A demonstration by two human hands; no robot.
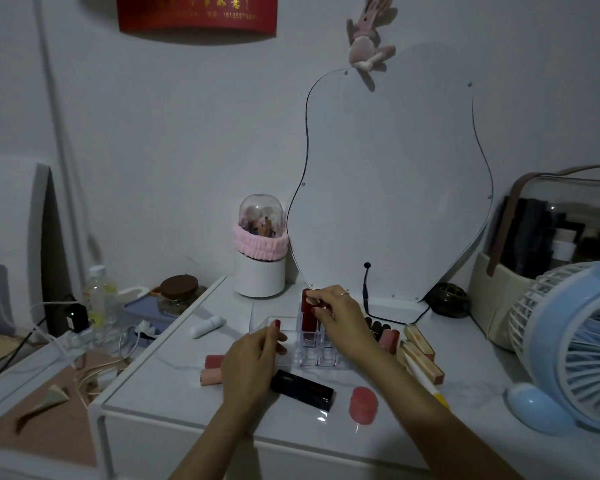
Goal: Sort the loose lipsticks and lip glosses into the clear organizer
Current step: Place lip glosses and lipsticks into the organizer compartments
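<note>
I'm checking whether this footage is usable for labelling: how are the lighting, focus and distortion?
Head view: dim, bluish, grainy light; soft shadows under the left hand and right hand; a small glare spot beside the pink jar; wide-angle bending at the edges, stretching the fan; the clear organizer is hard to outline.

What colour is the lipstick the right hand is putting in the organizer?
Dark red lipstick, seen in the head view.

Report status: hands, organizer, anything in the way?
Right hand pinching red lipstick upright in organizer. Left hand steadying its left side. Black lipstick loose in front; nothing blocking.
</note>
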